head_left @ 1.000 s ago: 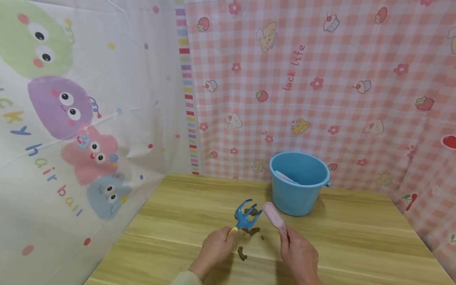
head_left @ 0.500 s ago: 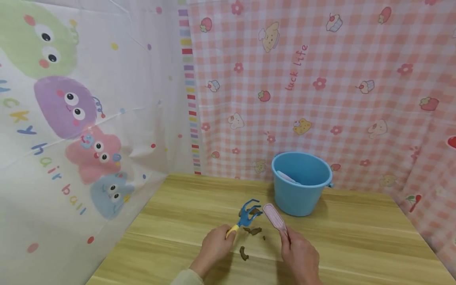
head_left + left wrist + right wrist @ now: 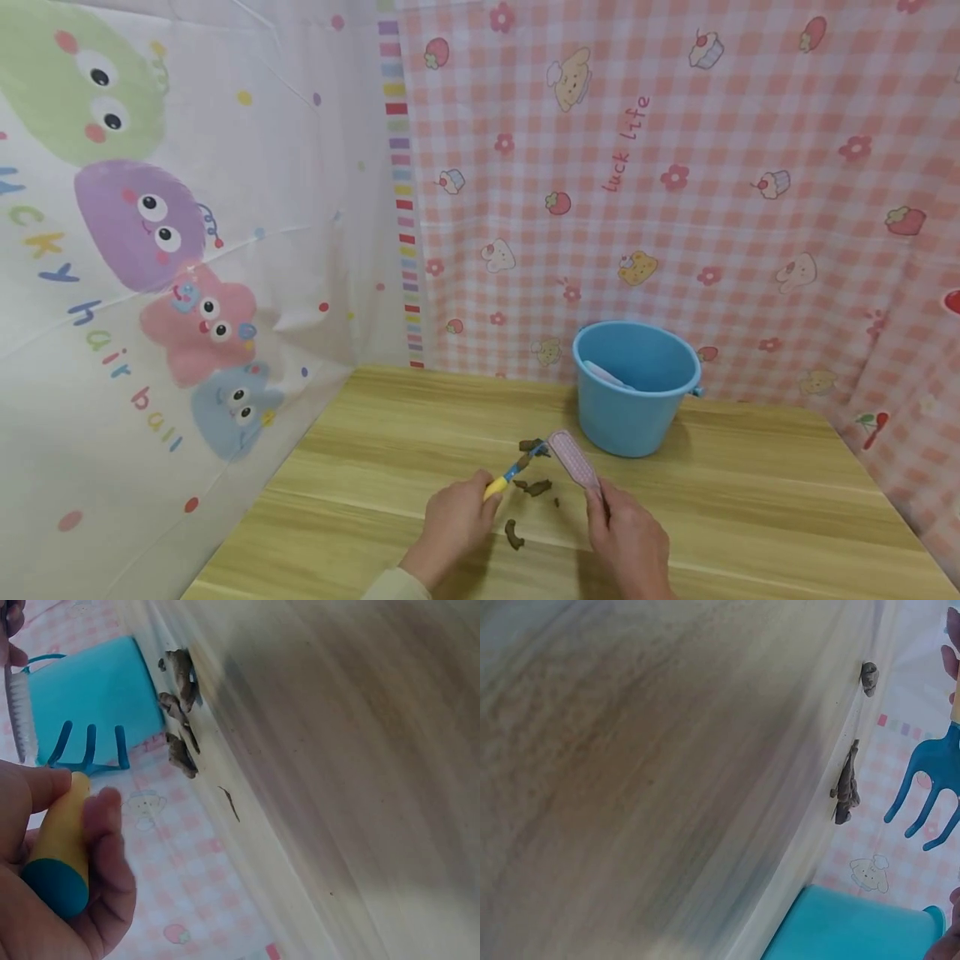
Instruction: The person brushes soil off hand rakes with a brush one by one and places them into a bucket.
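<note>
My left hand (image 3: 459,518) grips the yellow handle of a small garden rake (image 3: 495,487). In the right wrist view, the rake's blue tines (image 3: 936,759) hang above the table with nothing on them. My right hand (image 3: 630,533) holds the handle of a pink brush (image 3: 574,461), its head close beside the tines. The left wrist view catches white bristles (image 3: 25,720) on the brush, facing the rake. Below the tools, several brown lumps (image 3: 537,487) lie on the table, and a curved brown piece (image 3: 513,534) sits nearer to me, between my hands.
Behind the brush stands a blue bucket (image 3: 633,421), with a pale, long object (image 3: 606,375) leaning inside it. The wood-grain table (image 3: 750,492) ends at a pink checked curtain (image 3: 480,350) at the back and a white printed sheet (image 3: 322,250) on the left.
The rake has turned in my left hand from face-on to nearly edge-on in the head view. The brush head has shifted slightly left, toward the tines. The bucket and lumps stay put.
</note>
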`<action>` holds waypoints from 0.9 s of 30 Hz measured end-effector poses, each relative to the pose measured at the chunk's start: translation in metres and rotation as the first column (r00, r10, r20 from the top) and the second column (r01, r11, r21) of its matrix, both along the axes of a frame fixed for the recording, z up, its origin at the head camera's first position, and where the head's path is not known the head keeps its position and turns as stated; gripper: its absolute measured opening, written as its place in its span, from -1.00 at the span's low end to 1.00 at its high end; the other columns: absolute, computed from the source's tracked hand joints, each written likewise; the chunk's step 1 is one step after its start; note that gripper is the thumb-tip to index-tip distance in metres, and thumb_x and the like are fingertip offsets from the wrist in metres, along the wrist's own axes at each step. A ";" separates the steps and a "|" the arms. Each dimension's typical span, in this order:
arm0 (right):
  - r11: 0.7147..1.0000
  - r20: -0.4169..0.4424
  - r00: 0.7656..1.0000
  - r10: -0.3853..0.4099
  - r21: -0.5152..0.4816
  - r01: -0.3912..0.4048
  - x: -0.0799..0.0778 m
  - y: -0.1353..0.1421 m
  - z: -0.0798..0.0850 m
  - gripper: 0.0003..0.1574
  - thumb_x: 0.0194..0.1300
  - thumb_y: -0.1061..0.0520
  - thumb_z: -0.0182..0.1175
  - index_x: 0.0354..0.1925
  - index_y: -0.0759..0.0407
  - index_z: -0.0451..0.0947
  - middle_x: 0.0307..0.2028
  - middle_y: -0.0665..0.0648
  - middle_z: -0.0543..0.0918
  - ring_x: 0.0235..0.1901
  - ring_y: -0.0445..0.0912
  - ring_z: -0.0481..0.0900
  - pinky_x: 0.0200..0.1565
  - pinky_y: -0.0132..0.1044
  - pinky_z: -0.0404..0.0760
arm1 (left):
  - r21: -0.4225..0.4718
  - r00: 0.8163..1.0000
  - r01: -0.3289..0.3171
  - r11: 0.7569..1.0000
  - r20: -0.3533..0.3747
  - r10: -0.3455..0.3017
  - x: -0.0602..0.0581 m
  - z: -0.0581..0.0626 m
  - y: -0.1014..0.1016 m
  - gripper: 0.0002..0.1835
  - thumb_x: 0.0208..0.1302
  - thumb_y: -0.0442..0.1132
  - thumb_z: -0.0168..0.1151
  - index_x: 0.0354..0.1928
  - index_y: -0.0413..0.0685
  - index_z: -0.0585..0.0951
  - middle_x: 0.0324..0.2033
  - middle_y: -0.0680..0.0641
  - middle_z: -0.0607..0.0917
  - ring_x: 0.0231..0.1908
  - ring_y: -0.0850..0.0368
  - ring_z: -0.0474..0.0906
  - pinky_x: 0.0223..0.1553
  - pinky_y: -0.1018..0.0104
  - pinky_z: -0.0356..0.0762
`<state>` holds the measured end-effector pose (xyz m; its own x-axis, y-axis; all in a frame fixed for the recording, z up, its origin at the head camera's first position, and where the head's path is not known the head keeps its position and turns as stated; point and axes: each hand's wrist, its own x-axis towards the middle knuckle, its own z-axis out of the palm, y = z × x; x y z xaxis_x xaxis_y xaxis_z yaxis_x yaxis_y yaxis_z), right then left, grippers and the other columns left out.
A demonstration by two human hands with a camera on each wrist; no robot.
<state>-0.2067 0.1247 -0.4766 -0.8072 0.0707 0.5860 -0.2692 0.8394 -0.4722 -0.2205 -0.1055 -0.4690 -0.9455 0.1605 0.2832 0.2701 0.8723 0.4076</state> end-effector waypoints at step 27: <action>0.998 -0.144 0.989 0.040 0.059 -0.032 0.000 -0.001 -0.009 -0.74 0.21 0.12 0.37 -0.13 0.20 0.73 -0.38 0.13 0.73 -0.47 0.09 0.70 -0.61 -0.04 0.51 | -0.057 0.992 0.002 0.998 -0.129 -0.009 -0.001 0.003 0.005 -0.90 0.27 -0.19 0.31 -0.36 -0.01 0.60 -0.62 0.11 0.53 -0.67 0.26 0.34 -0.66 0.35 0.30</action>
<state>-0.2067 0.1241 -0.4856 -0.7149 0.0069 0.6992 -0.3616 0.8522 -0.3782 -0.2214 -0.1008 -0.4664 -0.9006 0.1850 0.3933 0.3224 0.8912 0.3190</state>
